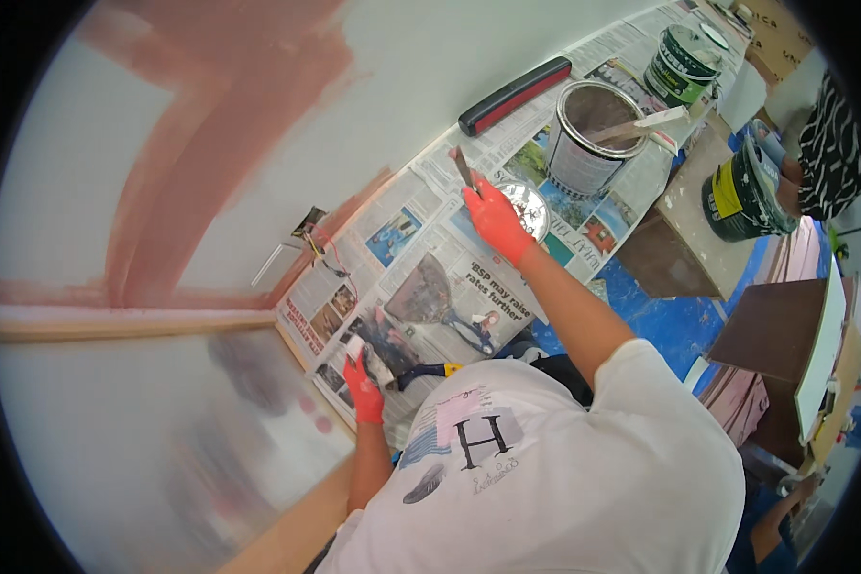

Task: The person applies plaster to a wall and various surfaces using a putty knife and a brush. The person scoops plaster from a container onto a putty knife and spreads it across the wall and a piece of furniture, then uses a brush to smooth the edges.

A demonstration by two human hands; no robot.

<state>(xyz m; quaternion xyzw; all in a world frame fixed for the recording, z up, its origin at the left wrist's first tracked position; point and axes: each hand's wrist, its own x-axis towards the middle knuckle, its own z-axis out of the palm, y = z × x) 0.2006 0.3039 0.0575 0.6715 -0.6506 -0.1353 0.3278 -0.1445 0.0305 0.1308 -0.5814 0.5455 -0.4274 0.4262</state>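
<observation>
My right hand point(496, 220), in a red glove, is closed round a narrow dark tool point(462, 166) whose kind I cannot make out. It is above a round metal lid point(524, 212). My left hand point(363, 388), also red-gloved, is closed on a small white piece point(355, 346) near the bench's left edge. Close to that hand lies a tool with a blue and yellow handle point(436, 370). Between my hands, a wide putty knife point(421, 292) and a dark-handled scraper point(466, 330) rest on the newspaper point(459, 256).
Beyond my right hand stands an open paint can point(584, 165) with a wooden stick point(649, 125) across its rim. A black and red bar tool point(515, 96) lies along the wall. Farther back is a green tin point(677, 69). At right, another person's hand holds a dark bucket point(734, 201).
</observation>
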